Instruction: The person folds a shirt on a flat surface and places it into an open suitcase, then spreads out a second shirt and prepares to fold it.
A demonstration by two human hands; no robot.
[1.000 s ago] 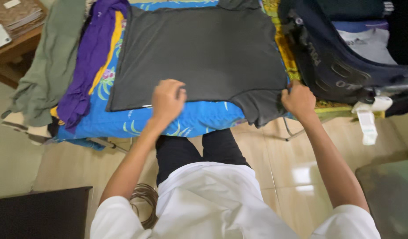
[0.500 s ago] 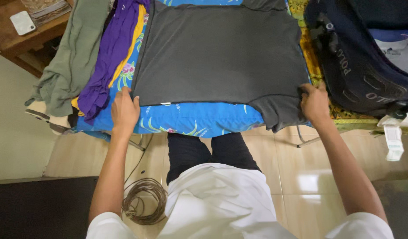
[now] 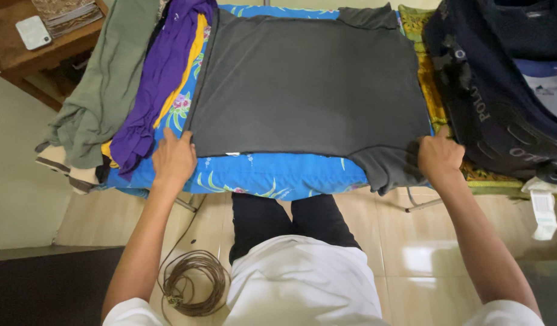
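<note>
A dark grey T-shirt (image 3: 309,84) lies spread flat on a blue flower-patterned cloth (image 3: 272,175) covering a low board. My left hand (image 3: 174,160) pinches the shirt's near left corner. My right hand (image 3: 438,156) grips its near right corner, beside the sleeve (image 3: 384,169) that hangs over the front edge. Both of my arms reach forward over my white shirt and black trousers.
Purple, yellow and olive-green garments (image 3: 139,78) are heaped at the left. A dark navy garment (image 3: 502,102) lies at the right over a yellow patterned cloth. A wooden table with a phone (image 3: 34,31) stands far left. A wire coil (image 3: 191,284) lies on the tiled floor.
My left hand slid from the middle of the shirt's front hem to its left corner. The view shifted, and my right hand stayed on the right corner.
</note>
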